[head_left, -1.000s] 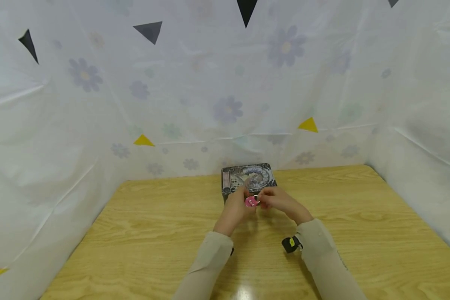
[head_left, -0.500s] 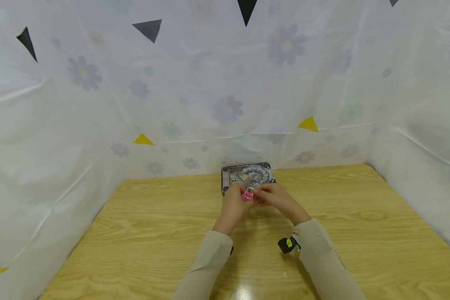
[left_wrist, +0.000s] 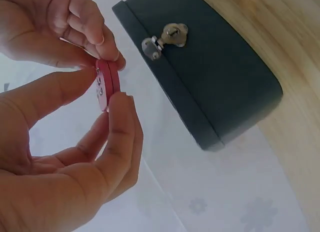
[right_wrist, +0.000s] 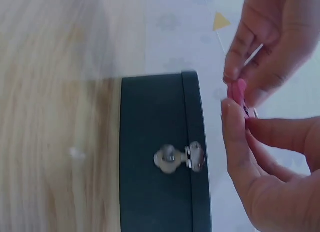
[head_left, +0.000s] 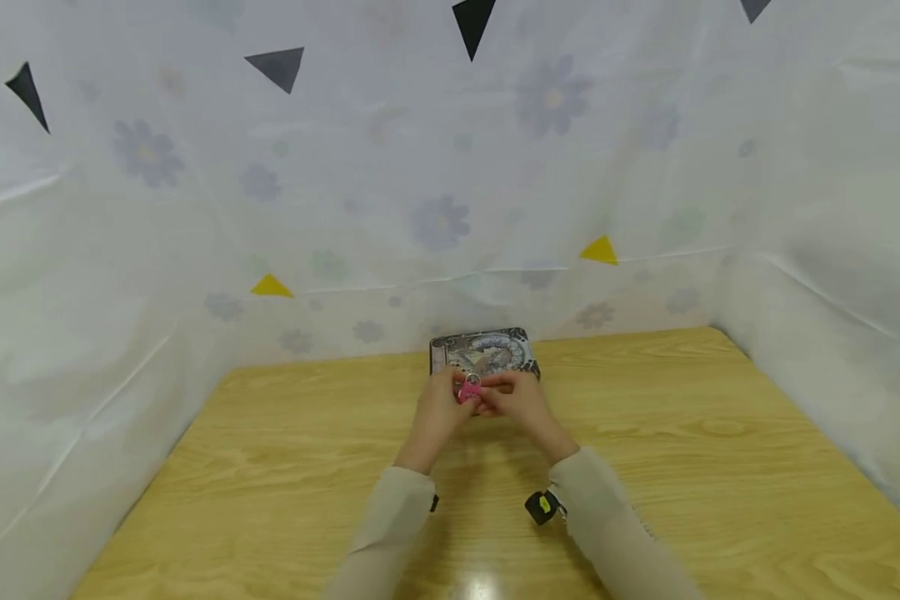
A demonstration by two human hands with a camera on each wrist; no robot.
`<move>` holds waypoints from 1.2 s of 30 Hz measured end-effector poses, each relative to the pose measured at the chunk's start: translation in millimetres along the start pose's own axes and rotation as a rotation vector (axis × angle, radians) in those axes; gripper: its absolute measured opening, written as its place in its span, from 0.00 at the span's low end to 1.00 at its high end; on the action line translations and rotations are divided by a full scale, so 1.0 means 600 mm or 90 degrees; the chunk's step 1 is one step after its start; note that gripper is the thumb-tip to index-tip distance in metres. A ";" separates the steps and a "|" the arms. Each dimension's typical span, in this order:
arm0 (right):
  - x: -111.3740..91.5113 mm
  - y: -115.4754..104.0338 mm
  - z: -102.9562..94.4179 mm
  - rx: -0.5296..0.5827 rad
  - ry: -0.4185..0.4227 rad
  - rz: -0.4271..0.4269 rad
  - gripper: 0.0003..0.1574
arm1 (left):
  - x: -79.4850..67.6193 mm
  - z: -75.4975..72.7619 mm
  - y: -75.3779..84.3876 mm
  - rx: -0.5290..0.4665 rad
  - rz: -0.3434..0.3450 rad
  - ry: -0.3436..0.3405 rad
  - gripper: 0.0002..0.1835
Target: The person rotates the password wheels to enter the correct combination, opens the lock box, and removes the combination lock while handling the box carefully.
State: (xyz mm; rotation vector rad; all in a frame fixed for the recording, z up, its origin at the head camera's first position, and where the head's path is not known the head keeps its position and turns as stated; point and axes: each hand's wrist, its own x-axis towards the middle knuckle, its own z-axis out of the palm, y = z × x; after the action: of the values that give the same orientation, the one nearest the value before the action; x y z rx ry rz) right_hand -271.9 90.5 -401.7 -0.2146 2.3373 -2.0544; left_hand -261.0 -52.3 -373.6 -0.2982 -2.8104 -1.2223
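Observation:
Both hands meet at a small pink padlock [head_left: 470,390] with a silver shackle, held in front of a box. My left hand [head_left: 437,412] pinches its body between thumb and fingers. In the left wrist view the padlock [left_wrist: 106,84] shows small silver marks on its face. My right hand [head_left: 523,404] pinches it from the other side; the right wrist view shows the padlock [right_wrist: 239,92] mostly covered by fingers. Behind stands the box [head_left: 487,350], with a patterned lid and dark green side. A silver latch [right_wrist: 170,158] sits on its front, apart from the padlock.
The box stands at the far edge of a wooden table [head_left: 645,433]. White flowered sheeting [head_left: 390,167] rises behind and on both sides. Black camera mounts hang at both wrists; the right mount [head_left: 542,507] shows a yellow patch.
The right hand has moved from the shackle onto the padlock's body. The padlock has turned so its shackle points up instead of right. The head view has shifted slightly.

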 end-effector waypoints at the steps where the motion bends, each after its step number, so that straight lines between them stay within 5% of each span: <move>1: 0.000 0.000 0.007 0.012 0.014 -0.005 0.14 | 0.000 -0.005 -0.003 -0.001 0.001 -0.004 0.18; 8: -0.008 -0.005 0.060 0.075 0.086 -0.039 0.09 | -0.010 -0.045 -0.029 -0.007 0.009 -0.010 0.17; 16: -0.016 -0.005 0.115 0.053 0.013 -0.097 0.12 | -0.026 -0.076 -0.063 0.015 -0.042 0.017 0.12; 30: -0.025 0.021 0.169 -0.044 -0.027 -0.047 0.17 | -0.026 -0.077 -0.104 0.046 -0.124 -0.036 0.05; 36: -0.024 0.029 0.179 -0.036 -0.028 0.021 0.16 | -0.021 -0.069 -0.124 0.066 -0.159 -0.050 0.05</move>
State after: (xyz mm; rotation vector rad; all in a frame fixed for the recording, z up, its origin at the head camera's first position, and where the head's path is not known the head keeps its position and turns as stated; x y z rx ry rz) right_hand -247.5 -11.6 -434.4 -0.2185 2.3583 -1.9510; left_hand -264.6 -134.2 -400.6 0.0122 -3.0403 -1.1218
